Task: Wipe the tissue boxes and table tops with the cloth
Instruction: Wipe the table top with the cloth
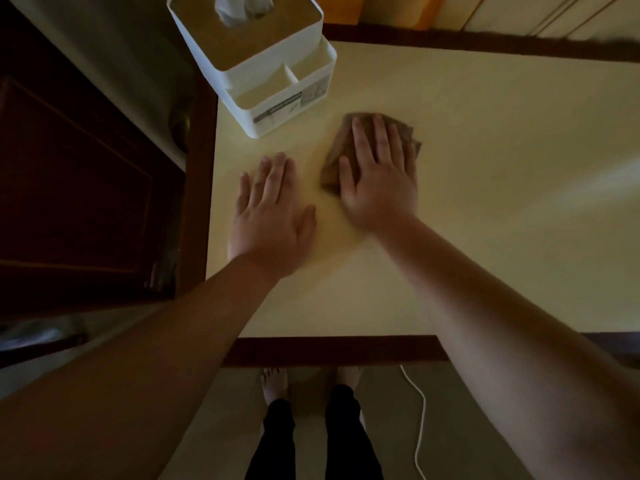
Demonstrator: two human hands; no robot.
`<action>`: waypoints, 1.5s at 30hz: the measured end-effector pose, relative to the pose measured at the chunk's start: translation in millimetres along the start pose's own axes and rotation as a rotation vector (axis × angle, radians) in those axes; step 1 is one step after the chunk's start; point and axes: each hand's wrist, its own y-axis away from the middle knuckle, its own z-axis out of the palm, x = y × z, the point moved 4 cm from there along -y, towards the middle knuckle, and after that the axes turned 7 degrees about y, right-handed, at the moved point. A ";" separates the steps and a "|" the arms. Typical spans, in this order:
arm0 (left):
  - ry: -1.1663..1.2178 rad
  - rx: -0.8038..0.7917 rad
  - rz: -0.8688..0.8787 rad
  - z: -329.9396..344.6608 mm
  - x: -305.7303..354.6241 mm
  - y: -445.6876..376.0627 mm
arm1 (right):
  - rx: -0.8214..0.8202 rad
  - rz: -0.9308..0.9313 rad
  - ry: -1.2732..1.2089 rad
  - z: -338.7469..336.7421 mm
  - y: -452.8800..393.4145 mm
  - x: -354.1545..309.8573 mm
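One wide-angle camera, worn on the person's head, is looking steeply down and forward from close above the desk. It is taking in both forearms reaching away from the lens, and the floor below the desk's near edge.

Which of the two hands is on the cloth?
The right hand presses flat on the brown cloth; the left hand lies flat on the bare table top beside it.

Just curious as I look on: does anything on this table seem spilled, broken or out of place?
Nothing stands out. The tissue box stands upright at the table's far left corner. The right hand presses flat on the cloth; the left hand rests flat beside it. No spill shows.
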 end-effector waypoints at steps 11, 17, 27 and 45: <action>-0.021 0.025 -0.014 -2.4 1.4 -2.5 | -0.090 -0.137 0.043 -12.4 -157.7 5.7; -0.053 0.014 -0.033 -2.9 1.5 -4.1 | -0.085 0.009 0.034 -14.9 -150.5 41.2; -0.033 0.012 -0.036 -6.5 6.2 -2.6 | -0.107 -0.028 0.019 -10.1 -33.0 62.5; 0.194 0.118 -0.083 2.3 95.8 4.3 | -0.161 -0.166 0.047 -0.4 206.6 102.3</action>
